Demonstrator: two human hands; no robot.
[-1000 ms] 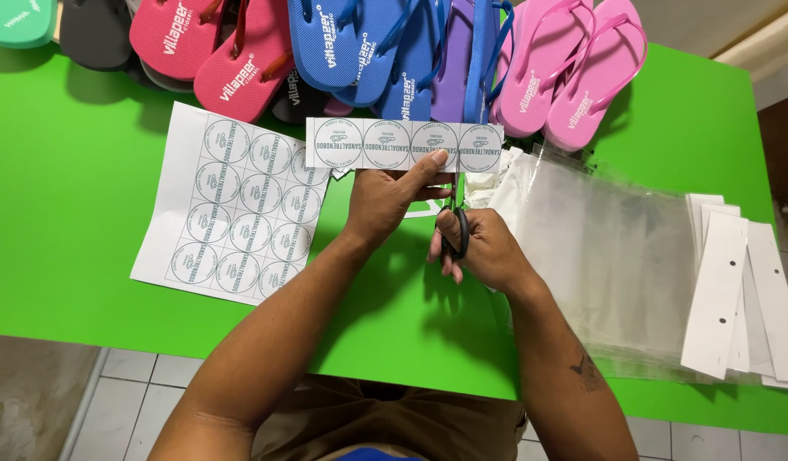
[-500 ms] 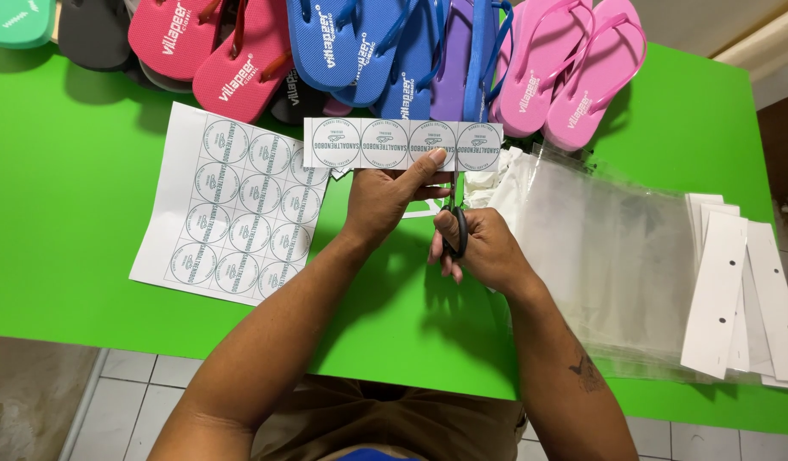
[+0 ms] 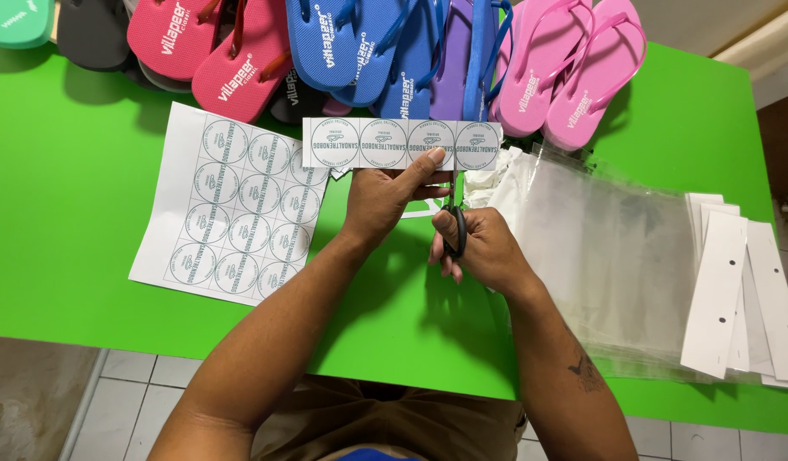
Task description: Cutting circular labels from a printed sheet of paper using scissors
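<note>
While your left hand (image 3: 379,198) pinches the label strip (image 3: 402,143), your right hand (image 3: 484,252) grips black scissors (image 3: 455,229) at its edge.

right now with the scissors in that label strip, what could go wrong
1. The left hand pinches the strip right beside the scissors, so its thumb could get nicked.
2. The cut runs between two round labels; a small drift could slice into one.
3. The strip is held up unsupported, so it may bend and the cut wander.
</note>
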